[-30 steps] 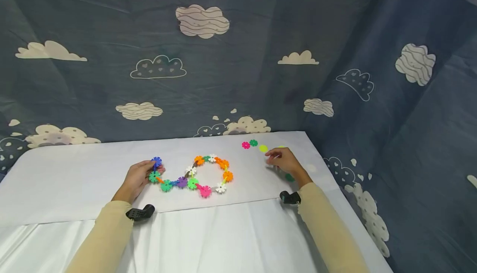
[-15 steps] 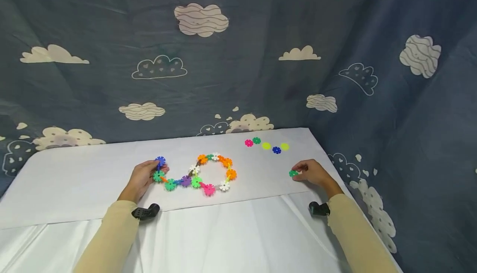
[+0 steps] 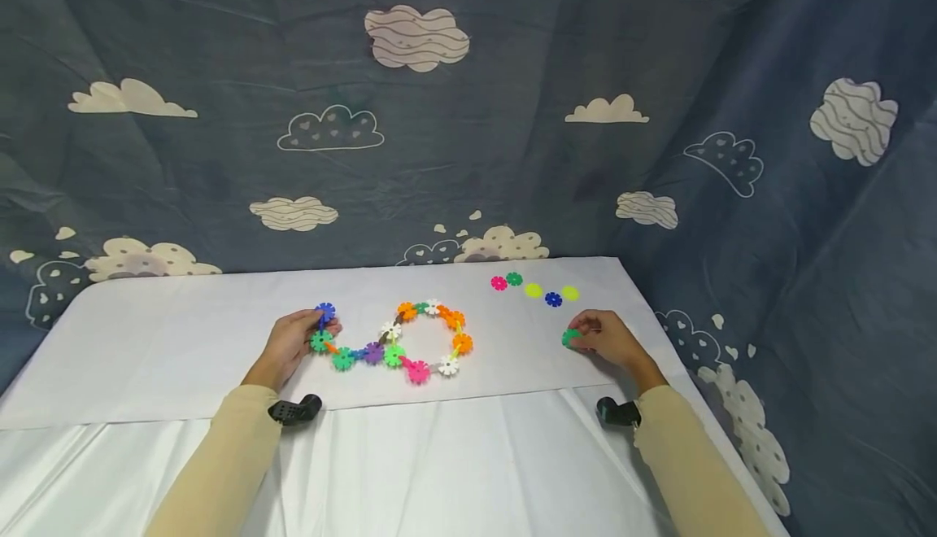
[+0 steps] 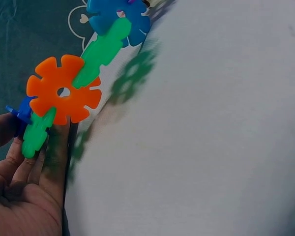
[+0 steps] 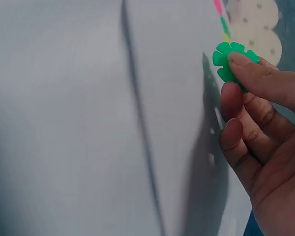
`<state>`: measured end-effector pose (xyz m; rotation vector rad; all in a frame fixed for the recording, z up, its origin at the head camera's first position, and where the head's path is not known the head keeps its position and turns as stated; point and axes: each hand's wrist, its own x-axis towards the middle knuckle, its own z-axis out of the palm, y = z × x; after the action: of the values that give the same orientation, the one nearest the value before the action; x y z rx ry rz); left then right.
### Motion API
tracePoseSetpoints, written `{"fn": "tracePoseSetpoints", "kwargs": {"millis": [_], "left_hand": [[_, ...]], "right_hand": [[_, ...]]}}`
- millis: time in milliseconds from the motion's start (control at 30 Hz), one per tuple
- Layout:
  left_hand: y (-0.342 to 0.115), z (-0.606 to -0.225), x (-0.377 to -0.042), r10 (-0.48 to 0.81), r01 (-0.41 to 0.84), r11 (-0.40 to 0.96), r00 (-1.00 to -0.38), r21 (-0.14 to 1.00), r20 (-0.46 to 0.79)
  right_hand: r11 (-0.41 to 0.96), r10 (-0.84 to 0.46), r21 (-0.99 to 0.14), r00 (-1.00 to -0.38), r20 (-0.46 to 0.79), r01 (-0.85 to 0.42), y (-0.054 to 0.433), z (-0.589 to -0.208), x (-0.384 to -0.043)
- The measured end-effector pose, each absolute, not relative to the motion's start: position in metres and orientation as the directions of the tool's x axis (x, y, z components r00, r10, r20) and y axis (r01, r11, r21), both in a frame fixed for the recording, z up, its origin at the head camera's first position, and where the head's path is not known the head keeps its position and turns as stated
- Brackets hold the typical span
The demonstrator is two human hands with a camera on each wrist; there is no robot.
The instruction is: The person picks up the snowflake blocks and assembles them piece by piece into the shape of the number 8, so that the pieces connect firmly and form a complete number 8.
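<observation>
A chain of interlocked flower-shaped plastic discs [image 3: 418,372] lies on the white table, its right part closed into a ring. At its left end my left hand [image 3: 289,346] holds the chain near a blue disc [image 3: 325,312] and a green disc [image 3: 320,341]. In the left wrist view an orange disc [image 4: 64,91] joins green ones, and the thumb touches the blue disc. On the right side, my right hand [image 3: 611,340] pinches a loose green flower disc [image 5: 229,61] between thumb and fingers, apart from the chain.
Several loose discs lie at the back right: pink [image 3: 499,283], green [image 3: 515,278], yellow [image 3: 533,290], dark blue [image 3: 553,299] and another yellow disc [image 3: 570,293]. A dark cloud-patterned curtain [image 3: 468,154] hangs behind and to the right of the table [image 3: 183,342].
My right hand has moved from the loose discs to the right and nearer, and picked up the green disc. My left hand keeps holding the chain's end. The head view has shifted slightly.
</observation>
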<state>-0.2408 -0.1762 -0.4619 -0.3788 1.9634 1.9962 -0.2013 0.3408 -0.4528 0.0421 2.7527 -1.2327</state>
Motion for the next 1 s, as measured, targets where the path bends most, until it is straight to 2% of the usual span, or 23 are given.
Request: {"fn": "tracePoseSetpoints", "kwargs": {"millis": [300,600,900,1000], "left_hand": [[-0.18,-0.462,-0.24,0.033,-0.387,-0.026,-0.922,0.922,-0.387],[-0.169,-0.469,-0.245,0.042,-0.384,-0.041,-0.923,0.923,-0.382],[-0.176,-0.465,-0.243,0.026,-0.381,-0.024,-0.924,0.924,-0.381],[-0.177,-0.465,-0.243,0.032,-0.379,-0.024,-0.925,0.925,-0.378]], "right_hand": [[0.541,-0.072,-0.838,-0.988,-0.134,0.074,0.278,-0.446,-0.236],[0.539,-0.15,-0.842,-0.985,-0.079,-0.014,0.207,-0.428,-0.269],[0.416,-0.359,-0.901,-0.933,-0.035,-0.126,0.126,-0.417,-0.296],[0.417,-0.398,-0.899,-0.916,-0.046,-0.136,0.1,-0.416,-0.301]]}}
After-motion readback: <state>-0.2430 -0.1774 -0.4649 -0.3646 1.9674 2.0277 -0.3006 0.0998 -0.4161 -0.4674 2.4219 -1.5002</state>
